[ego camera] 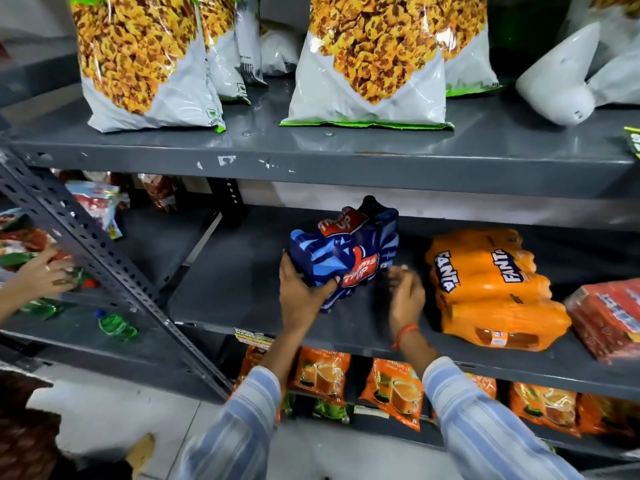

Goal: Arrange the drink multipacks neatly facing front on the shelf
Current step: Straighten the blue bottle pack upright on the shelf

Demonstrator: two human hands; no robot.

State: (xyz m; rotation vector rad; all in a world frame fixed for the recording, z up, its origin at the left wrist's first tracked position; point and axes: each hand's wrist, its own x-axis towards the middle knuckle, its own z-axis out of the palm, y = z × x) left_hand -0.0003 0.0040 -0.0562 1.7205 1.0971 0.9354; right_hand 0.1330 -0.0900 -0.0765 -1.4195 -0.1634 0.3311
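Note:
A dark blue Thums Up multipack [349,252] lies tilted on the middle grey shelf [225,289]. My left hand [299,296] grips its near left corner, thumb on the front face. Just right of the pack, my right hand [405,294] hovers with fingers apart, holding nothing; it looks blurred. An orange Fanta multipack [491,289] lies on the same shelf to the right, its labels turned sideways. A red multipack [609,317] sits at the far right edge, partly cut off.
Large snack bags [374,60] stand on the shelf above. Orange tea packets [322,372] fill the shelf below. Another person's hand [41,277] reaches into the left bay, where green bottles [116,325] lie. A slanted perforated upright [104,258] divides the bays.

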